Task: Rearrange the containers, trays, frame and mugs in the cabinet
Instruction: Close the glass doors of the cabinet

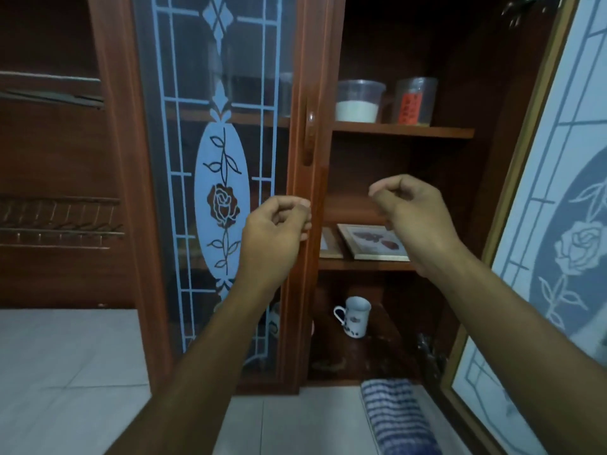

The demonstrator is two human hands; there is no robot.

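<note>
**Both hands clenched and empty before the open cabinet**

A blue-and-white striped cloth (397,418), soft and ribbed, lies on the pale tiled counter (65,356) at the cabinet's foot. Above it two bare forearms reach up. The left hand (276,231) has its fingers curled to the thumb and holds nothing, close against the edge of the closed door (223,178), frosted glass with a rose pattern in a glossy brown frame. The right hand (410,208) is curled the same way, empty, in front of the open compartment.

On the lowest shelf a white mug (356,316) stands upright, handle pointing left. On the middle shelf (361,266) a pale-edged picture frame (374,243) lies flat, long side running left to right, its right end hidden by the right wrist. A second frame (330,243) lies beside it. On the top shelf stand a clear tub (359,100) of white powder and a clear cup (415,100) with a red label. The open door (558,224) swings out at right.
</note>
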